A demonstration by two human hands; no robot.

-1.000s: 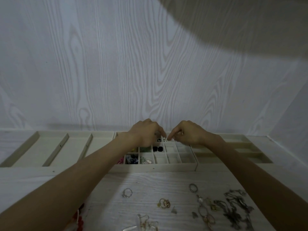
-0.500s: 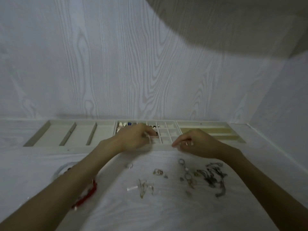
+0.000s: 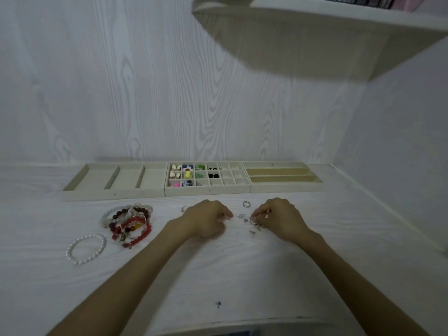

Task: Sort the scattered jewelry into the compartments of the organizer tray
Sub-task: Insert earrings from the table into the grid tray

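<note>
The beige organizer tray (image 3: 207,190) stands at the back of the table. Its middle grid holds coloured earrings in the left cells. Small silver jewelry pieces (image 3: 243,218) lie scattered on the table in front of it. My left hand (image 3: 206,220) rests just left of them with its fingers curled; what its fingertips hold is hidden. My right hand (image 3: 281,219) is on the right of the pieces, its thumb and forefinger pinching a small pale piece (image 3: 266,216). A silver ring (image 3: 246,204) lies between the hands and the tray.
A pile of beaded bracelets (image 3: 131,221) and a pearl bracelet (image 3: 86,248) lie at the left. The left tray section (image 3: 116,178) has long cells; the right section (image 3: 281,178) has long slots. A shelf (image 3: 315,32) hangs overhead. A wall closes the right side.
Both hands have drawn back from the tray's grid to the loose jewelry on the table. The view has pulled back and now shows the bracelets at the left.
</note>
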